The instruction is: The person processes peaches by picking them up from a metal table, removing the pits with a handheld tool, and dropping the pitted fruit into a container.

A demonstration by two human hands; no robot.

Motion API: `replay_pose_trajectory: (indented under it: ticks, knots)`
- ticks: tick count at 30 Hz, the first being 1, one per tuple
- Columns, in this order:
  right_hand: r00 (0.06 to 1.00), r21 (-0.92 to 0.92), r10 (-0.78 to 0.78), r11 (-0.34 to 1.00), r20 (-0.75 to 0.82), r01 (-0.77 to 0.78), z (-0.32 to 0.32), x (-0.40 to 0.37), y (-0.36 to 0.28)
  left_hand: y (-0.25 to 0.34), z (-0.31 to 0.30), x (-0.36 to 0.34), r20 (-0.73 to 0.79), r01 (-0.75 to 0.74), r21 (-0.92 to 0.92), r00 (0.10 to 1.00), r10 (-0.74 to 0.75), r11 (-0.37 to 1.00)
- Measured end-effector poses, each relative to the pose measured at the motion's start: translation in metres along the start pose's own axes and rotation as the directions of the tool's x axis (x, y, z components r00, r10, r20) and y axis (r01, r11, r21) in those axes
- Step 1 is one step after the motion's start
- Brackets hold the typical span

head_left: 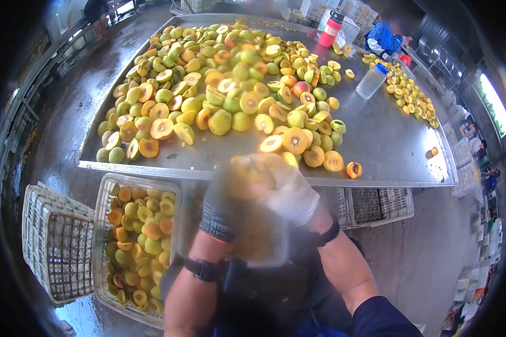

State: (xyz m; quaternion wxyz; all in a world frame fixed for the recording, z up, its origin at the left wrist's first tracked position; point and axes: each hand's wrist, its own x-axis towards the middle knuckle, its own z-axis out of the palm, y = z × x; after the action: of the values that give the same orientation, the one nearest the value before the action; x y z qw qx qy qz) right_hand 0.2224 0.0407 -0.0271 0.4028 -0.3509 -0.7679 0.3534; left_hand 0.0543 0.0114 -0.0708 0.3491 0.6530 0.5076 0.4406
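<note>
Fruit (246,175) sits cupped between left hand (221,209), right hand (291,192).

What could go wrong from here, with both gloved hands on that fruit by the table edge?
The blurred yellow fruit sits between the dark-gloved left hand and white-gloved right hand, beside the white plastic crate rather than over it; a slip might drop it outside.
The orange halved fruit lies at the steel table's near rim and could roll off.
The grey floor looks wet, so footing may be slippery.
</note>
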Motion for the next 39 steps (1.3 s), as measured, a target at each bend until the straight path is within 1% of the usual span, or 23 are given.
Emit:
replay_pose_trajectory:
  ticks: [1,2,3,4,5,8,9,10,11,12,13,15,17,21,27,29,31,33,35,36,37,38,39]
  knots:
    - [0.997,-0.156,-0.079,0.985,-0.016,0.076,-0.006,0.002,-0.017,-0.001,0.004,0.003,-0.032,0.008,0.008,0.999,-0.008,1.000]
    - [0.990,-0.197,-0.067,0.979,-0.123,0.042,-0.007,0.002,-0.021,-0.002,0.007,0.005,-0.064,0.017,0.016,0.998,-0.016,1.000]
    - [0.971,-0.234,-0.060,0.972,-0.230,0.004,-0.003,-0.001,-0.025,-0.005,0.019,0.009,-0.188,0.013,-0.203,0.981,-0.052,0.979]
    - [0.942,-0.266,-0.057,0.963,-0.332,-0.035,0.000,-0.006,-0.026,-0.007,0.023,0.011,-0.253,0.000,-0.309,0.964,-0.082,0.951]
    - [0.930,-0.153,0.115,0.972,-0.348,-0.177,-0.001,-0.015,-0.013,-0.010,0.027,0.014,-0.316,-0.030,-0.409,0.942,-0.111,0.912]
    - [0.962,-0.335,0.167,0.913,-0.216,-0.234,-0.006,-0.022,-0.029,0.005,0.019,0.018,-0.336,-0.038,-0.321,0.939,-0.076,0.946]
    - [0.981,-0.468,0.013,0.878,-0.196,-0.105,-0.005,-0.023,-0.026,0.009,0.017,0.018,-0.319,-0.029,-0.234,0.946,-0.048,0.972]
    - [0.982,-0.438,0.006,0.894,-0.191,-0.091,-0.003,-0.025,-0.026,0.009,0.019,0.020,-0.291,-0.027,-0.346,0.953,-0.080,0.938]
    - [0.983,-0.409,0.001,0.909,-0.186,-0.078,-0.001,-0.026,-0.027,0.009,0.021,0.021,-0.263,-0.021,-0.454,0.958,-0.111,0.891]
    - [0.984,-0.378,-0.006,0.923,-0.180,-0.064,0.001,-0.026,-0.027,0.005,0.026,0.025,-0.202,-0.015,-0.714,0.961,-0.186,0.700]
    - [0.984,-0.405,0.015,0.910,-0.178,-0.087,0.002,-0.027,-0.027,0.004,0.030,0.026,-0.121,-0.006,-0.900,0.964,-0.239,0.435]
    - [0.984,-0.422,0.046,0.899,-0.174,-0.117,0.004,-0.026,-0.028,0.015,0.039,0.023,-0.196,-0.062,-0.827,0.963,-0.184,0.559]
    - [0.979,-0.443,0.057,0.886,-0.194,-0.139,0.006,-0.024,-0.028,0.023,0.041,0.023,-0.230,-0.088,-0.771,0.962,-0.146,0.631]
    - [0.976,-0.449,0.102,0.875,-0.192,-0.180,0.009,-0.023,-0.028,0.021,0.038,0.023,-0.229,-0.110,-0.594,0.973,-0.037,0.797]
    - [0.963,-0.452,0.150,0.859,-0.224,-0.239,0.017,-0.024,-0.022,0.022,0.040,0.024,-0.253,-0.183,-0.348,0.963,0.096,0.920]
    - [0.958,-0.404,0.170,0.879,-0.233,-0.254,0.017,-0.022,-0.023,0.025,0.038,0.024,-0.248,-0.122,-0.490,0.969,-0.003,0.863]
    - [0.965,-0.436,0.166,0.867,-0.202,-0.240,0.016,-0.021,-0.026,0.027,0.039,0.023,-0.188,-0.025,-0.809,0.958,-0.218,0.588]
    - [0.976,-0.506,0.166,0.835,-0.140,-0.215,0.014,-0.021,-0.025,0.019,0.041,0.022,-0.150,0.000,-0.854,0.958,-0.245,0.521]
    - [0.983,-0.603,0.177,0.779,-0.051,-0.171,0.012,-0.021,-0.020,0.010,0.039,0.021,-0.192,-0.031,-0.714,0.969,-0.154,0.700]
    - [0.987,-0.612,0.158,0.782,0.012,-0.118,0.008,-0.020,-0.021,0.006,0.034,0.020,-0.225,-0.082,-0.505,0.974,-0.039,0.859]
    - [0.987,-0.618,0.141,0.784,0.077,-0.063,0.001,-0.019,-0.023,0.004,0.029,0.019,-0.223,-0.161,-0.286,0.970,0.098,0.944]
    - [0.982,-0.621,0.122,0.784,0.142,-0.007,-0.007,-0.017,-0.024,0.003,0.023,0.019,-0.216,-0.251,-0.056,0.948,0.234,0.966]
    - [0.977,-0.590,0.029,0.801,0.209,0.102,-0.015,-0.016,-0.022,0.008,0.014,0.023,-0.171,-0.357,0.150,0.909,0.380,0.922]
